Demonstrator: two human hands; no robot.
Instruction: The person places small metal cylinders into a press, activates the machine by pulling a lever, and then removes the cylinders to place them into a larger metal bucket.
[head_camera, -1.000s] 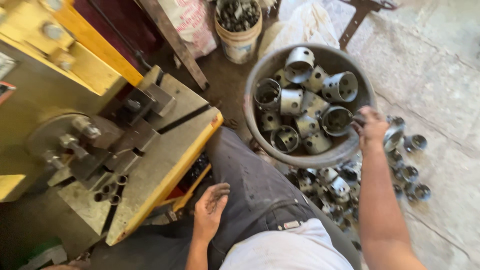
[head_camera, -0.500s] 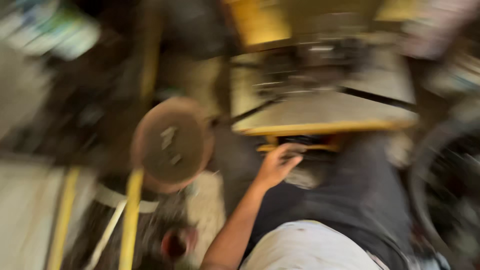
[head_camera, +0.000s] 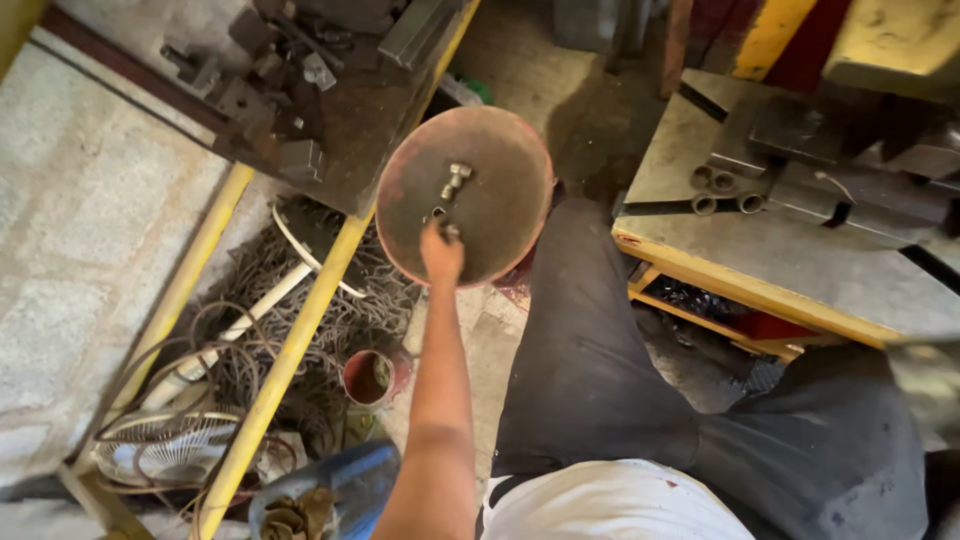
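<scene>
My left hand (head_camera: 441, 252) reaches forward onto a round rusty metal disc (head_camera: 500, 215) that stands low by my left knee. Its fingertips are bunched over small metal pieces (head_camera: 436, 214) near the disc's middle, and whether they grip one is hidden. A short bolt (head_camera: 456, 180) lies just beyond the fingers. My right hand is out of view. My dark trouser leg (head_camera: 590, 340) runs along the right side of the arm.
A grey machine table with a yellow edge (head_camera: 800, 265) carries several short tubes (head_camera: 720, 190) at right. At left, a yellow-framed bench (head_camera: 330, 120) holds steel blocks. Below it lie tangled wire (head_camera: 300, 320), a red can (head_camera: 370, 378), a fan grille (head_camera: 165, 450) and a blue bucket (head_camera: 335, 485).
The view has swung left, away from the basin of metal cups. My left hand left my thigh and reached onto the rusty disc. My right hand has gone out of view.
</scene>
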